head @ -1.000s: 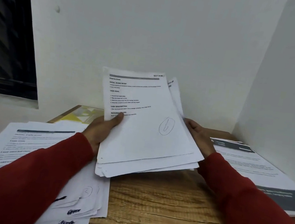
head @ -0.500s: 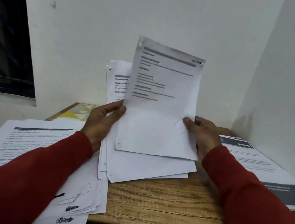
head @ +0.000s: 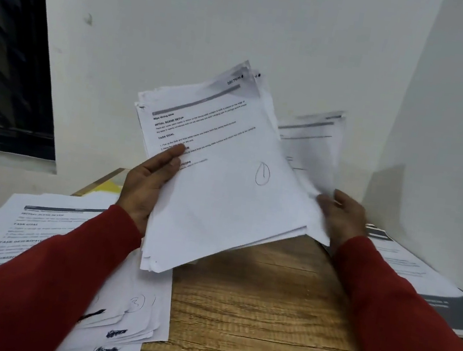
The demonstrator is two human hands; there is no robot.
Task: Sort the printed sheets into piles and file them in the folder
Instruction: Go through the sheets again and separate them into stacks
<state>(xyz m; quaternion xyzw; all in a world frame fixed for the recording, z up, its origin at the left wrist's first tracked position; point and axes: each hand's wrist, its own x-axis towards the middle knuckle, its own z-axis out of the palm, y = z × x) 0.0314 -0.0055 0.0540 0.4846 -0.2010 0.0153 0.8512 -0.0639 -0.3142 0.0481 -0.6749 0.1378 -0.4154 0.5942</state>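
The thick stack of white printed sheets (head: pixel 223 180) is held above the wooden desk (head: pixel 258 313), tilted. My left hand (head: pixel 149 181) grips its left edge, thumb on top. My right hand (head: pixel 343 218) pinches one blurred loose white sheet (head: pixel 313 157) just right of the stack. I judge the paper light, limp and slippery; hold it near an edge, fingers under for support. Left of my left hand lies a fanned sorted pile (head: pixel 46 238); right of my right hand, another pile (head: pixel 407 268).
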